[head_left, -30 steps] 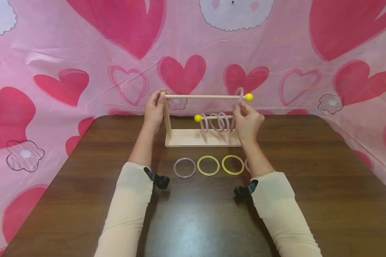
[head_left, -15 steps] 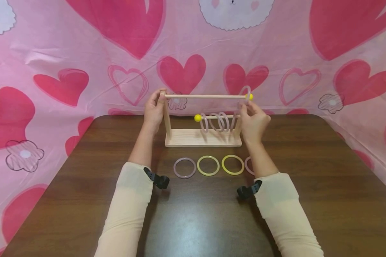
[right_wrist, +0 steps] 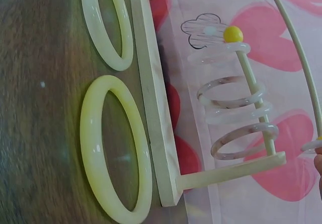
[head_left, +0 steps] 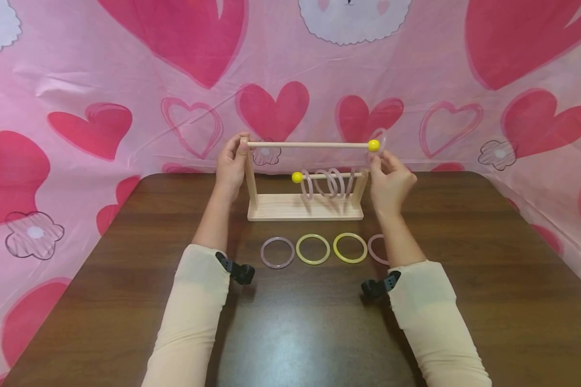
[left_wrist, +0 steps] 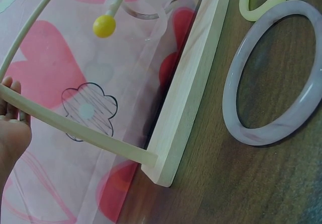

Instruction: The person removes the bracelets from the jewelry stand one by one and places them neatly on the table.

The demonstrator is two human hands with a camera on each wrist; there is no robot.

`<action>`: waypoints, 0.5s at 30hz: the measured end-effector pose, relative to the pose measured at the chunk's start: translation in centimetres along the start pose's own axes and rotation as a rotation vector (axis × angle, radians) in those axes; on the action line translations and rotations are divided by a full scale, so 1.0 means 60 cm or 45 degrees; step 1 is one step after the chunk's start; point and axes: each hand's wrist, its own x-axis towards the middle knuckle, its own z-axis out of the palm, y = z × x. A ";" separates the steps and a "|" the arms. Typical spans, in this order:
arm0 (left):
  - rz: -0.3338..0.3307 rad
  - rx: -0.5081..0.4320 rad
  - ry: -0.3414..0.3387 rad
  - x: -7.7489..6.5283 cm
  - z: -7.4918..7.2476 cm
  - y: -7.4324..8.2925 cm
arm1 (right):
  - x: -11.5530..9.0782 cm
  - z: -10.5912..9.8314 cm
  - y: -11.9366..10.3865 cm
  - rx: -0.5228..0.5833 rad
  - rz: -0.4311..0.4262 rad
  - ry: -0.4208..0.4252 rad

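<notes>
In the head view my left hand [head_left: 231, 166] grips the top of the left post of a wooden bangle stand [head_left: 305, 208]. My right hand [head_left: 392, 180] pinches a translucent pale pink bangle [head_left: 384, 138] at the right end of the upper rod [head_left: 314, 144], right beside its yellow ball tip [head_left: 374, 145]. The upper rod carries no other bangle. Several pale pink and greyish bangles hang on the lower rod [right_wrist: 250, 78], whose yellow ball [head_left: 297, 177] points left. The right wrist view catches only the fingertips of my right hand at its edge.
In front of the stand lie a lavender bangle [head_left: 277, 253], a pale yellow bangle [head_left: 313, 249], a brighter yellow bangle [head_left: 351, 248] and a pink bangle [head_left: 377, 249] partly behind my right forearm. A pink heart-patterned cloth [head_left: 198, 64] hangs behind the brown table [head_left: 281, 344].
My right hand has moved right, bringing the pale pink bangle from the upper rod to past its yellow ball. My left hand has stayed on the post.
</notes>
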 end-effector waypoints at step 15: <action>0.024 -0.016 -0.018 0.001 -0.001 -0.001 | 0.018 -0.027 0.000 -0.004 0.047 0.042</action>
